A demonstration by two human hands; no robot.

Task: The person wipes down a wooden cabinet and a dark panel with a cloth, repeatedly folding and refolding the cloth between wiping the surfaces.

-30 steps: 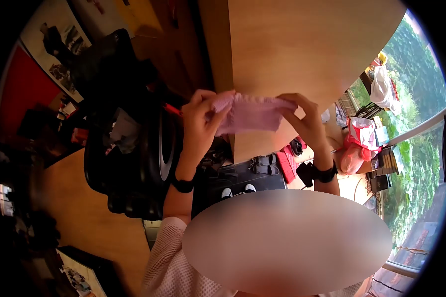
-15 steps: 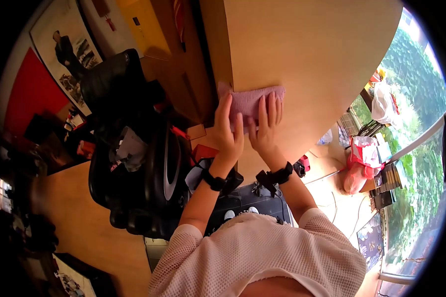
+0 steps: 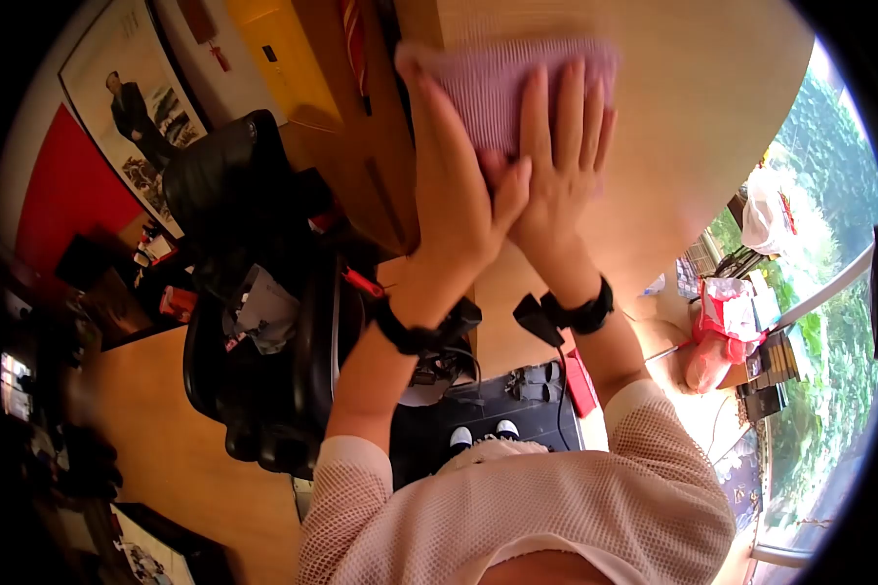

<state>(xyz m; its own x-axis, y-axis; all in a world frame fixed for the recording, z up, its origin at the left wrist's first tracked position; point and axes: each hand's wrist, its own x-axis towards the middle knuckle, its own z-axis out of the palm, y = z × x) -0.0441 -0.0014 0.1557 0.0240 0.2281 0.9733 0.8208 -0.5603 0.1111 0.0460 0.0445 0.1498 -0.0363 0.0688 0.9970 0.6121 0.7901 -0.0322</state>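
A ribbed pink-purple cloth [image 3: 488, 93] lies against the light wooden surface near its left edge, toward the top of the view. My left hand [image 3: 454, 195] presses on the cloth's left part, its fingers pointing up and away from me. Beside it my right hand [image 3: 559, 166] rests flat on the right part of the cloth, fingers stretched and slightly spread. The two hands touch near the thumbs. Each wrist wears a black band with a small dark block on it. The cloth's outline is slightly blurred.
The wooden surface [image 3: 683, 117] spreads to the right of the cloth. A black armchair [image 3: 229, 175] stands at the left. Red and white bags [image 3: 724, 322] sit by the window at the right. Dark shoes [image 3: 537, 382] lie on the floor below.
The cloth was first held up between both hands, then laid on the surface and pressed. Since then, both hands and the cloth have moved farther up in the view.
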